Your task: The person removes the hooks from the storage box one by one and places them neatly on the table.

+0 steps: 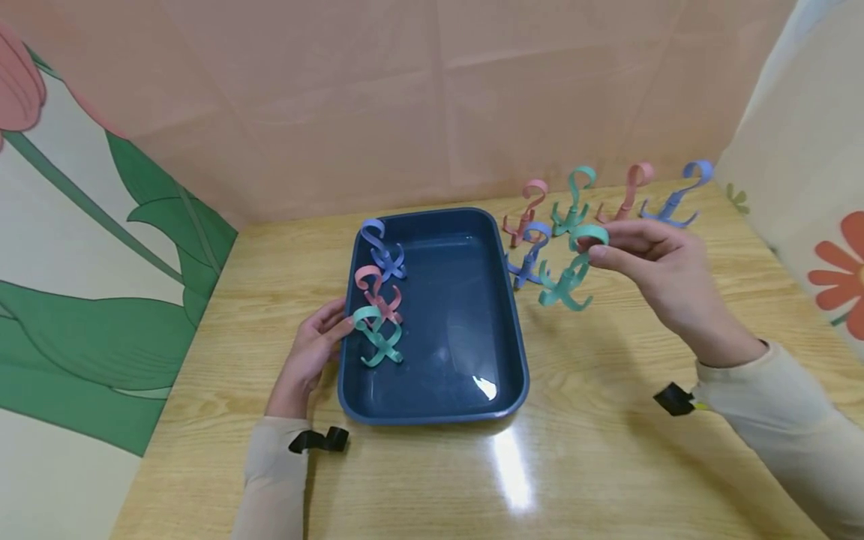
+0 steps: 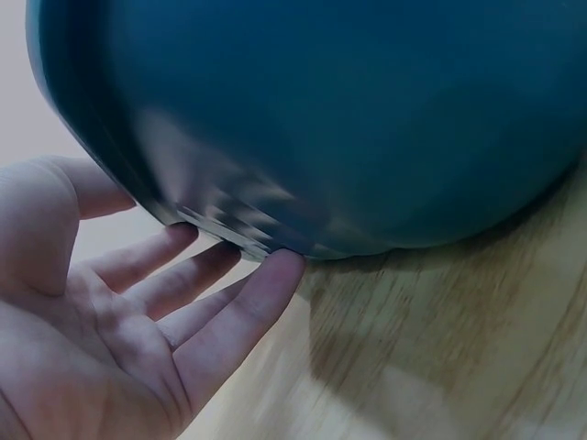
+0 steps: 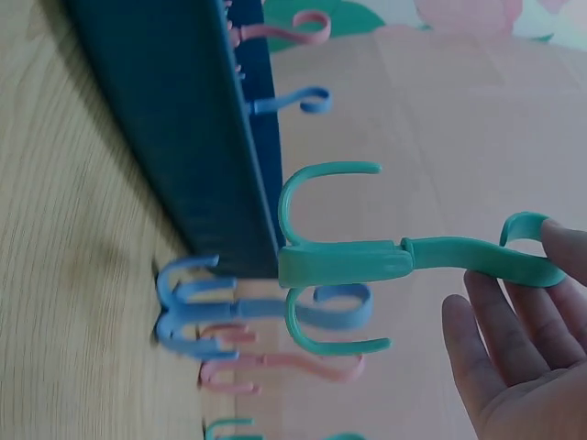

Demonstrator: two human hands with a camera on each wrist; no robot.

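Note:
My right hand [image 1: 658, 266] pinches a green multi-prong hook [image 1: 565, 285] by its curved top, thumb against fingertips. It hangs prongs down beside the right wall of a dark blue tray [image 1: 432, 418], and the right wrist view shows it clear of the table. At the tray's left side, my left hand [image 1: 313, 345] holds the edge with the thumb at the rim and the fingertips against the outer wall. Inside along that wall stand a blue hook [image 1: 388, 264], a pink hook [image 1: 382, 306] and a green hook [image 1: 382, 349] in a row.
Right of the tray, more hooks stand on the wooden table [image 1: 432, 487]: a blue hook [image 1: 525, 268] near the wall, a pink hook [image 1: 521, 225], a green hook [image 1: 571, 217], another pink hook [image 1: 630, 193] and another blue hook [image 1: 672, 204]. A pink cloth [image 1: 324, 112] hangs behind.

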